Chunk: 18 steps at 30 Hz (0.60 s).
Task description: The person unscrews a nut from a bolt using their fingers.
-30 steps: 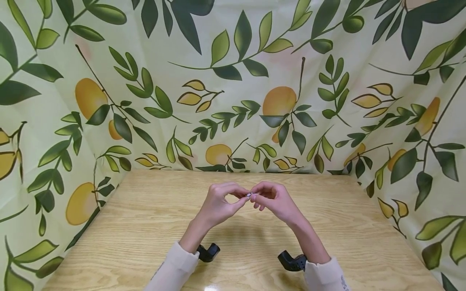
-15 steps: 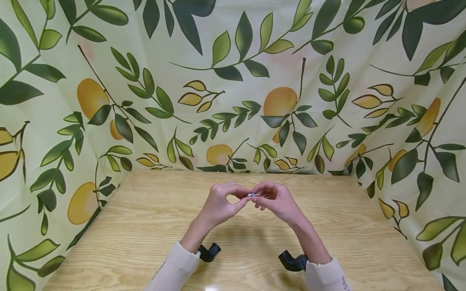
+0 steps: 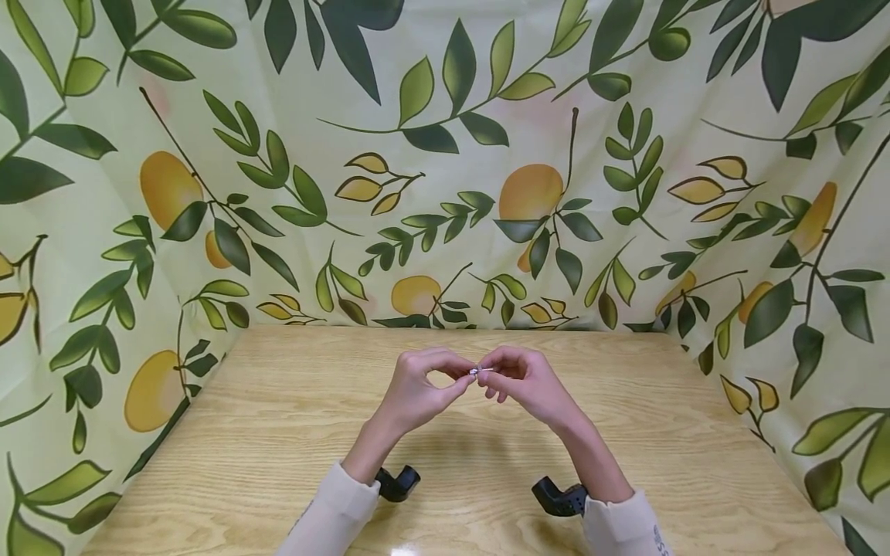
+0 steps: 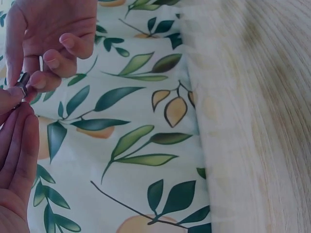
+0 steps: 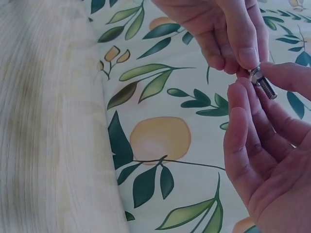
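A small metal bolt [image 5: 269, 89] with a nut [image 5: 255, 74] on its threads is held in the air above the table. My left hand [image 3: 426, 386] pinches the head end of the bolt between thumb and fingertips; the head itself is covered. From the other side my right hand [image 3: 523, 384] pinches at the nut, and the threaded end sticks out past its fingertips toward the palm. In the left wrist view only part of the bolt [image 4: 22, 81] shows between both hands' fingertips. The two hands' fingertips nearly meet.
A light wooden table [image 3: 278, 432] lies under the hands. Behind it and at both sides hangs a cloth [image 3: 445, 177] printed with leaves and fruit. Black wrist devices [image 3: 558, 498] sit at both cuffs.
Both hands stay in place while the right fingertips shift slightly at the nut. Half a second ago more of the bolt's shank showed in the head view; the fingers now cover more of it.
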Each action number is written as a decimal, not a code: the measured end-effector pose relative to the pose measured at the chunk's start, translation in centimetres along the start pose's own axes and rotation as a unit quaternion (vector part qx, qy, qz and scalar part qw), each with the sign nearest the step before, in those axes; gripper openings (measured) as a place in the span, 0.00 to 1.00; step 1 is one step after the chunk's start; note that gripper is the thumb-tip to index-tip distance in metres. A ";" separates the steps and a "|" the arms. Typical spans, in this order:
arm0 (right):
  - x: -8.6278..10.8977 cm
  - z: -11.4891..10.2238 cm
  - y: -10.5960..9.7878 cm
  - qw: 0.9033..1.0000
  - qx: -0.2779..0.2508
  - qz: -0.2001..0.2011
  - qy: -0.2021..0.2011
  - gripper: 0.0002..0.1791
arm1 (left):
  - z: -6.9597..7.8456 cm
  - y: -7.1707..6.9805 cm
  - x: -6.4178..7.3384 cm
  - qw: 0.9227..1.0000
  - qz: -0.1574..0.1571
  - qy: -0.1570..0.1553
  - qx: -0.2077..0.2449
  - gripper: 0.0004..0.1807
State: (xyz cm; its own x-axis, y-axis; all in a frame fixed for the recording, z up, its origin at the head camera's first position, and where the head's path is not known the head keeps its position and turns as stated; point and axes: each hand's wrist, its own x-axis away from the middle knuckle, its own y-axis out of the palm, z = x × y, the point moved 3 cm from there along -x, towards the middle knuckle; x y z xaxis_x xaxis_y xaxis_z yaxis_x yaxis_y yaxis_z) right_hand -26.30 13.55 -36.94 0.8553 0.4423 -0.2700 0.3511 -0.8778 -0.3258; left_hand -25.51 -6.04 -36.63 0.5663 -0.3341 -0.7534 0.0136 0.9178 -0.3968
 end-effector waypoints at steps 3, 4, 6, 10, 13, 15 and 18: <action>0.0 0.0 0.0 1.000 -0.004 0.005 0.001 0.11 | 0.0 0.0 0.0 1.000 -0.002 0.000 0.001 0.06; 0.0 0.0 0.0 1.000 -0.003 0.006 0.003 0.11 | -0.1 0.0 0.0 1.000 -0.003 -0.001 0.002 0.06; 0.0 0.0 0.0 1.000 -0.001 0.007 0.005 0.11 | -0.1 0.1 0.0 1.000 -0.003 0.002 0.001 0.06; 0.0 0.0 0.0 1.000 0.013 0.000 0.008 0.10 | -0.1 0.1 0.1 1.000 -0.001 0.004 -0.004 0.07; 0.0 0.0 0.0 1.000 0.019 -0.005 0.005 0.11 | -0.2 0.2 0.1 1.000 0.000 0.006 -0.009 0.07; 0.0 0.0 0.0 1.000 0.017 -0.003 0.004 0.10 | -0.2 0.2 0.1 1.000 -0.001 0.006 -0.010 0.07; 0.0 -0.1 0.0 1.000 0.011 0.002 0.004 0.09 | -0.2 0.2 0.1 1.000 -0.001 0.007 -0.009 0.07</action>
State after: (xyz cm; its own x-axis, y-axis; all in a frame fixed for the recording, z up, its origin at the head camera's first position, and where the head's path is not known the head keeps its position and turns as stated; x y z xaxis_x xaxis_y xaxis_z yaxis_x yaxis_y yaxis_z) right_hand -26.23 13.57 -36.86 0.8597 0.4368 -0.2648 0.3390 -0.8756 -0.3441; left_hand -25.64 -5.90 -36.86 0.5544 -0.3390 -0.7601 -0.0007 0.9131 -0.4077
